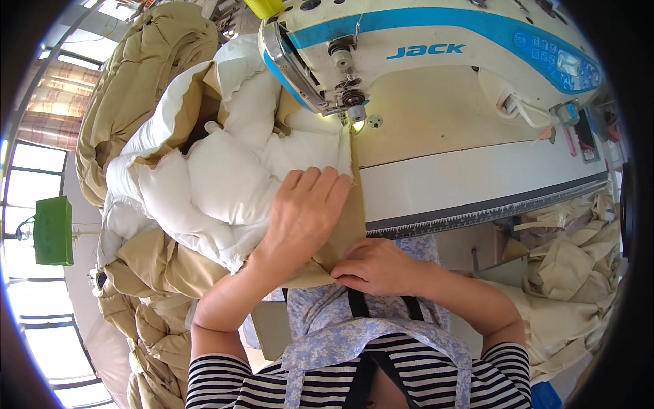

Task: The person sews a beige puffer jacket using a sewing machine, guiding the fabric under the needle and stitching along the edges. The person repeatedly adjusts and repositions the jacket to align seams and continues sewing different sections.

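Observation:
A puffy white padded garment piece (pixel 228 174) with tan fabric (pixel 351 221) along its edge lies in front of a white and blue sewing machine (pixel 409 51). The edge of the tan fabric runs up under the needle area (pixel 351 117), where a small light glows. My left hand (pixel 310 204) rests on the piece near the seam, fingers curled and gripping its edge. Lower down, at the table's front edge, my right hand (pixel 375 266) pinches the tan fabric between thumb and fingers. The fingertips of both hands are partly hidden by cloth.
A dark measuring strip (pixel 477 211) runs along the table's front edge. Bulky tan padded garments (pixel 136 82) are heaped behind the white piece, with more tan padding (pixel 160 341) below left. Loose beige cloth (pixel 572 273) lies at the right. A green box (pixel 53 230) hangs by the windows.

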Available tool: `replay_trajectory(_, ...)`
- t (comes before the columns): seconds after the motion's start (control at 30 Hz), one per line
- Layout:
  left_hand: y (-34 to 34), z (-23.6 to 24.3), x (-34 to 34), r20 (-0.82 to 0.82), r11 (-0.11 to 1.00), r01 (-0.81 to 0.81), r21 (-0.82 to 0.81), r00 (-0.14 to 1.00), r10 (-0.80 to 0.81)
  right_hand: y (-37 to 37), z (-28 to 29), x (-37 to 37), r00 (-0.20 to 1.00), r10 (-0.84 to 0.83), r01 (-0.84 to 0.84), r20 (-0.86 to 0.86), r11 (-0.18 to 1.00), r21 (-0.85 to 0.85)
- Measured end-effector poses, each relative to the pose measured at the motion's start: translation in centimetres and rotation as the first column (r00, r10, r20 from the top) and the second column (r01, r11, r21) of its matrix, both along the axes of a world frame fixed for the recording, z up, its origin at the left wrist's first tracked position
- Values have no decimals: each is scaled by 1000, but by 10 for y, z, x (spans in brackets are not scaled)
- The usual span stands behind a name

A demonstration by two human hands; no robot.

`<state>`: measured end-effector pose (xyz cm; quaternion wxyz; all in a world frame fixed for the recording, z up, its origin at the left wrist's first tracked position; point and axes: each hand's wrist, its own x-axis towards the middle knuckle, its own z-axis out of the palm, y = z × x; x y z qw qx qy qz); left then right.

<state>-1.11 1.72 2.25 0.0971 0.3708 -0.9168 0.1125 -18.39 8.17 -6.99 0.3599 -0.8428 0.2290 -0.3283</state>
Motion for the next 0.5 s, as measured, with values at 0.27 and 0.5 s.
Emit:
replay_trajectory(0.27, -15, -22, -1, -71, 980, 147, 131, 988, -139, 0, 6, -4, 998, 56, -55, -6, 993, 108)
replay_trajectory(0.5, -19, -22, 13, -109, 913, 51, 405, 994, -7, -1, 14, -8, 999, 39, -39, 0, 987, 155)
